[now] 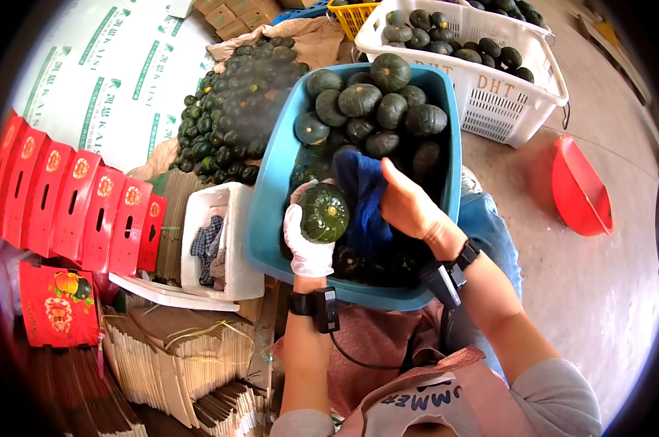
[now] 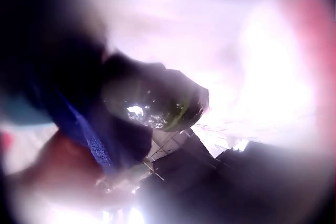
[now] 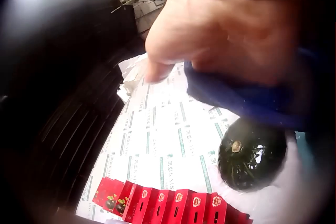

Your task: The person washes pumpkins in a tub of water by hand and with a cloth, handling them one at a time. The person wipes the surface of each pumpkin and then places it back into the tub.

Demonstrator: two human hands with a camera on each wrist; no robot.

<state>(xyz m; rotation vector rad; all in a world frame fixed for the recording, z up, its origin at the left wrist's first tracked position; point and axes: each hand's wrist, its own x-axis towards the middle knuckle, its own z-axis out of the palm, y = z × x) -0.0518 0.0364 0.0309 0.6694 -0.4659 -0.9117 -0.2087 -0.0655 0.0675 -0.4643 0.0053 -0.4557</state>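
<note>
My left hand (image 1: 309,255), in a white glove, holds a round, glossy dark-green pumpkin (image 1: 326,213) with its stem end facing up. My bare right hand (image 1: 414,207) grips a bunched blue cloth (image 1: 366,200) just right of the pumpkin, thumb sticking out. Both hands are over a blue tub (image 1: 275,171), where several dark pumpkins (image 1: 360,100) are heaped toward the far end. The right wrist view shows the pumpkin's shiny wet-looking skin (image 3: 253,155) below the cloth (image 3: 241,95). In the left wrist view, the cloth (image 2: 97,148) overlaps the pumpkin's side (image 2: 163,100).
More pumpkins (image 1: 234,109) are piled on brown sheeting at the far left. White crates (image 1: 489,109) of pumpkins stand at the back right. A red basin (image 1: 581,189) lies to the right. Left are a foam box (image 1: 242,240), red cartons (image 1: 74,200) and stacked cardboard (image 1: 176,357).
</note>
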